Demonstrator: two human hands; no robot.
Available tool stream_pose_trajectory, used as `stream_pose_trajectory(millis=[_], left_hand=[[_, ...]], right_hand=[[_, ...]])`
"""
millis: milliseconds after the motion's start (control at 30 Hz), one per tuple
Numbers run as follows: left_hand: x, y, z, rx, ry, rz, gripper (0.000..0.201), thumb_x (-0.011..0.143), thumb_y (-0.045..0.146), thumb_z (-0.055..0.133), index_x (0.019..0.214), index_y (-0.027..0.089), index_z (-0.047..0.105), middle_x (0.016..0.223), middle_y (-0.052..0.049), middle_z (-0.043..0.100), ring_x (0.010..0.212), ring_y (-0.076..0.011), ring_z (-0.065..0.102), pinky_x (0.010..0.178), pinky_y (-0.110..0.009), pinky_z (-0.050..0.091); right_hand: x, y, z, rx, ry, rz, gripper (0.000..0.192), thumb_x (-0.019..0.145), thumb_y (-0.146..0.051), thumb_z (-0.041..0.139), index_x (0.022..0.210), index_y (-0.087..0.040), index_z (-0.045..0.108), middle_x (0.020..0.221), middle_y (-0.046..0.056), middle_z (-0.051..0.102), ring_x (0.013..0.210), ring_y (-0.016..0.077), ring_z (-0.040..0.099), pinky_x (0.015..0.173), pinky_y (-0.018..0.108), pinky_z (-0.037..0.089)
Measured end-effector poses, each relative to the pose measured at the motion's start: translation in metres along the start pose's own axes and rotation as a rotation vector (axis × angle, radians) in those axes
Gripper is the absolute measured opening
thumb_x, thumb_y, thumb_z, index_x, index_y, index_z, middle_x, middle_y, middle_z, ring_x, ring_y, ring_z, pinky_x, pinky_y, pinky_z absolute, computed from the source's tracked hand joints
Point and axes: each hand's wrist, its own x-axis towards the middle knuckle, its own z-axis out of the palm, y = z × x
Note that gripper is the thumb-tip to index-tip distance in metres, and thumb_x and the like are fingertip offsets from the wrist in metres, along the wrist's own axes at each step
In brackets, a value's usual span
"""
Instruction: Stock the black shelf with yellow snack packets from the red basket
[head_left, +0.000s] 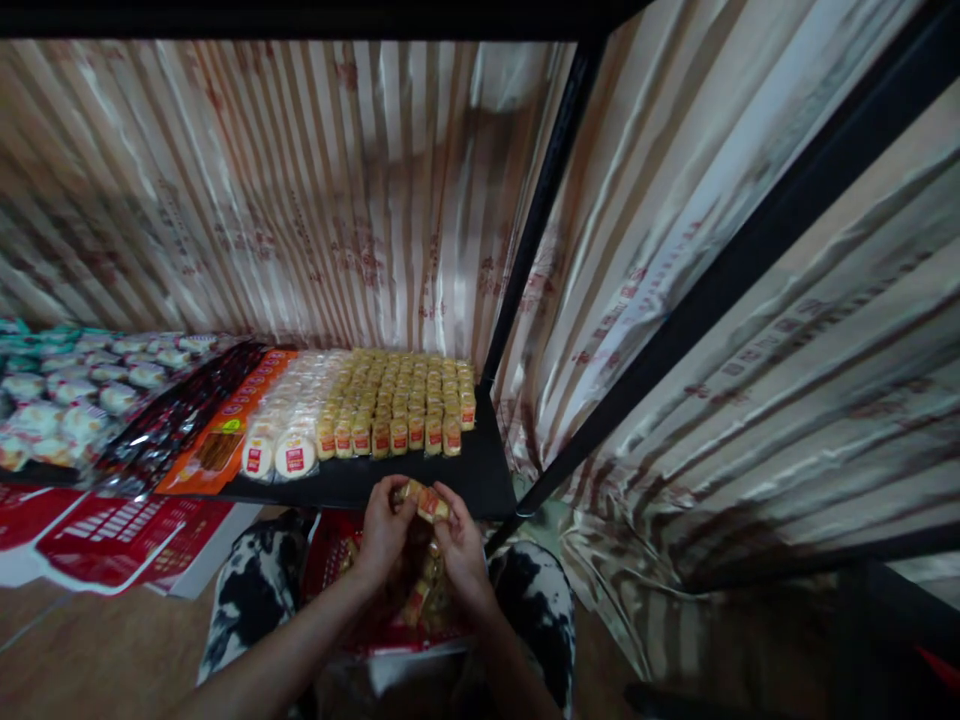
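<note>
Between my two hands is a small wrapped snack pack [426,500], yellowish with a red label. My left hand [384,530] pinches its left end, and my right hand [460,540] grips the right end. Below them, between my knees, sits a red basket [322,560] with more of the same yellow packs [420,600] inside, partly hidden by my hands and arms. Just beyond my hands, rows of matching yellow packs [397,405] stand upright on a black shelf [480,465].
Left of the rows lie round white packs [296,455], an orange snack bag [217,450], dark shiny packets [172,420] and white wrapped packs [112,375]. A red and white box [142,540] is under the shelf. Black frame bars [637,400] and a striped curtain [315,200] close off the back and right.
</note>
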Motion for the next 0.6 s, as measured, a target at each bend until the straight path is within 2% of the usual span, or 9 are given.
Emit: stream_pose_trajectory(millis=[233,433,600], left_hand=[[0.034,0.031,0.024,0.058,-0.066,0.163,0.029,0.073,0.012,0.052,0.102,0.016,0.053,0.099,-0.005,0.056,0.087,-0.0140,0.055,0.079,-0.028,0.047],[0.060,0.055,0.050,0.227,-0.200,0.358,0.025,0.074,0.009,0.050,0.097,0.018,0.055,0.098,-0.005,0.054,0.094,-0.0154,0.052,0.087,-0.031,0.044],[0.081,0.064,0.074,0.285,-0.251,0.455,0.029,0.075,0.006,0.046,0.100,0.019,0.054,0.101,-0.005,0.052,0.098,-0.0149,0.051,0.092,-0.031,0.043]], right_hand=[[0.031,-0.007,-0.015,-0.172,0.089,-0.133,0.039,0.076,-0.025,0.049,0.114,-0.020,0.056,0.116,0.008,0.059,0.108,0.0200,0.054,0.096,0.035,0.043],[0.058,-0.019,-0.031,-0.578,0.275,-0.305,0.037,0.079,-0.032,0.050,0.113,-0.018,0.057,0.114,0.010,0.059,0.111,0.0239,0.049,0.098,0.044,0.038],[0.084,-0.021,-0.041,-0.793,0.317,-0.420,0.038,0.081,-0.028,0.044,0.115,-0.016,0.055,0.112,0.011,0.060,0.110,0.0248,0.048,0.095,0.044,0.039]])
